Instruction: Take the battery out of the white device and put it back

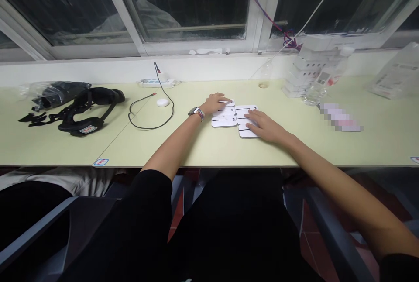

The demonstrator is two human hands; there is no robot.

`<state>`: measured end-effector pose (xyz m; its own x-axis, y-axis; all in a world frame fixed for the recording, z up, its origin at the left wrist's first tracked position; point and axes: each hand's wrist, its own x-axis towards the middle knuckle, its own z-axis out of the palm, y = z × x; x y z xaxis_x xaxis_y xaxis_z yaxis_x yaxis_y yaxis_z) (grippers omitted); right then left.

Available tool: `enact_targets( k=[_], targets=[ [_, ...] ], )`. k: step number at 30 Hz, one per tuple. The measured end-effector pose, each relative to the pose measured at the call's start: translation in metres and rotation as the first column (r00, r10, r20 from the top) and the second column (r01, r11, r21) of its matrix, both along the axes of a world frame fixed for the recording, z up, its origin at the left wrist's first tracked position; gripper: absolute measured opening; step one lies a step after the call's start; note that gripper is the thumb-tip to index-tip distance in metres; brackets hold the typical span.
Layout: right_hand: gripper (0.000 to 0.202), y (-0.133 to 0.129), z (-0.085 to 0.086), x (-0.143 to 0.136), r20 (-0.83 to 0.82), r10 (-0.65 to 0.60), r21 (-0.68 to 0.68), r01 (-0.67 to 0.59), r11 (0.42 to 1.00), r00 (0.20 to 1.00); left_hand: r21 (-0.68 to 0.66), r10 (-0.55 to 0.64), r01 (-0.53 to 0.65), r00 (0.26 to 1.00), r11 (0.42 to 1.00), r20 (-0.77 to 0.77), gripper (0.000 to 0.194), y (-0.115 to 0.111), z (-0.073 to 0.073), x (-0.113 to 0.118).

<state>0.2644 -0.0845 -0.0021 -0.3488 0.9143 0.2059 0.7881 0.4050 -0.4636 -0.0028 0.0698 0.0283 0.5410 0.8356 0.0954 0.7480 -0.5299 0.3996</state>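
Note:
Several white rounded cards (224, 121) with black lines and letters lie on the pale yellow table in two side-by-side columns. My left hand (215, 103) rests flat over the top of the left column, fingers stretched out to the right and partly covering the upper cards. On the right column, my right hand (263, 125) lies with fingers spread across the cards' right part. The lowest right card (246, 132) sits a little nearer the table's front edge than the left column. A watch and a braided bracelet are on my left wrist.
Left are a black strapped headset (87, 116), a black cable (152, 128), a white round object (163, 102) and a power strip (159, 83). Right are stacked white boxes (299, 74), a plastic bottle (322, 83), a clear jug (397, 72) and a blurred-out item (340, 117).

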Motion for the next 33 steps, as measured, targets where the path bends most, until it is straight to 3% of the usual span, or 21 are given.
enact_targets(
  k=[4, 9, 21, 33],
  targets=[
    [0.058, 0.009, -0.001, -0.003, -0.04, -0.048, 0.069, 0.05, 0.996, 0.998, 0.031, 0.009, -0.009, 1.0, 0.999, -0.023, 0.061, -0.017, -0.008, 0.004],
    [0.062, 0.026, -0.004, -0.009, 0.01, -0.076, 0.001, 0.076, 0.997, 0.997, -0.016, -0.028, 0.027, 0.992, 1.0, -0.123, 0.064, -0.035, -0.016, 0.011],
    [0.059, 0.04, -0.021, -0.009, -0.003, -0.087, 0.008, 0.087, 0.996, 0.996, 0.031, -0.023, 0.025, 0.999, 0.999, -0.037, 0.059, -0.066, -0.022, 0.006],
    [0.06, 0.037, -0.022, -0.012, 0.018, -0.097, 0.028, 0.096, 0.995, 0.995, 0.046, -0.031, 0.031, 0.999, 0.998, 0.008, 0.055, -0.089, -0.028, 0.004]
  ],
)
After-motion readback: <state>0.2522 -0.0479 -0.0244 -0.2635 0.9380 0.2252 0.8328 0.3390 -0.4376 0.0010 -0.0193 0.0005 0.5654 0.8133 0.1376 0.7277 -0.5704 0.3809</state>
